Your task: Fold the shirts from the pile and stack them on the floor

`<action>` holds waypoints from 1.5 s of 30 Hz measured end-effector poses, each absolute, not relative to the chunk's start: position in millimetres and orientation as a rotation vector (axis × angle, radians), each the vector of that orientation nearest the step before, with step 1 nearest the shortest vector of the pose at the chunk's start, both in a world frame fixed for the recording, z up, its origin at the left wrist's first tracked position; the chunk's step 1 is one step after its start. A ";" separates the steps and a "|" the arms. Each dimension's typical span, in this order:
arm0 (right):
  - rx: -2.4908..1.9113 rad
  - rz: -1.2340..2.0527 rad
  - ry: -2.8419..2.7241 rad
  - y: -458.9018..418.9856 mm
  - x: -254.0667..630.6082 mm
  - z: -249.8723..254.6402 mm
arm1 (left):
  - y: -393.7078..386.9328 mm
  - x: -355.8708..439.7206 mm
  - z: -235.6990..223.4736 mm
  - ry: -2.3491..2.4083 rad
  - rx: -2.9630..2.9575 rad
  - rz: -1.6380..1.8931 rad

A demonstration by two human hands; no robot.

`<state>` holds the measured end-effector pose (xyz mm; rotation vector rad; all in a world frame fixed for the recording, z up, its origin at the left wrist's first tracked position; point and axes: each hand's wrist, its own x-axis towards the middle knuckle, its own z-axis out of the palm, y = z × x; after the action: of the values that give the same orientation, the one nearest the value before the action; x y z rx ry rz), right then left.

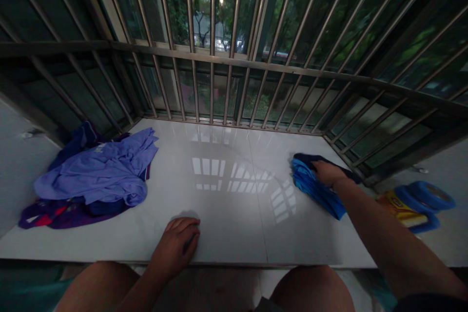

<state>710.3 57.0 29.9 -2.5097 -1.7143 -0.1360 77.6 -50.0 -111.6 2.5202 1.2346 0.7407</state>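
On the right of the white tiled ledge lies a small stack of folded clothes, a bright blue garment (314,190) with a dark navy garment (305,158) against it. My right hand (327,173) reaches over this stack, its fingers curled onto the navy cloth and partly hidden. My left hand (179,241) rests near the ledge's front edge with its fingers bent together. A dark spot shows between thumb and fingers; whether it is a small object or shadow is unclear. To the left lies a loose heap of clothes, with a lavender shirt (106,168) over a purple garment (73,214).
The white ledge (226,156) runs below a window with metal bars (234,61). At the right end stands a blue and yellow item (413,204), blurred and partly behind my forearm. My knees (314,290) are at the front edge.
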 end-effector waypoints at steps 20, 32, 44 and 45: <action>-1.971 -0.192 -1.771 -120.3 516.9 -143.0 | -55.7 87.0 -103.4 1.262 2.387 0.815; -2.020 -0.207 -1.703 -112.9 510.2 -132.7 | 69.9 -73.9 -26.6 2.424 2.015 0.756; -2.000 -0.161 -1.645 -109.5 512.6 -128.7 | 65.6 -110.8 19.5 2.379 1.883 0.455; -1.990 -0.135 -1.632 -110.0 509.5 -125.6 | 50.6 -88.6 18.8 2.266 1.955 0.513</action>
<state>509.5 -110.0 -125.6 -1.9902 -1.6318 -0.1349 -88.6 50.6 18.8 1.9552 2.2664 0.5127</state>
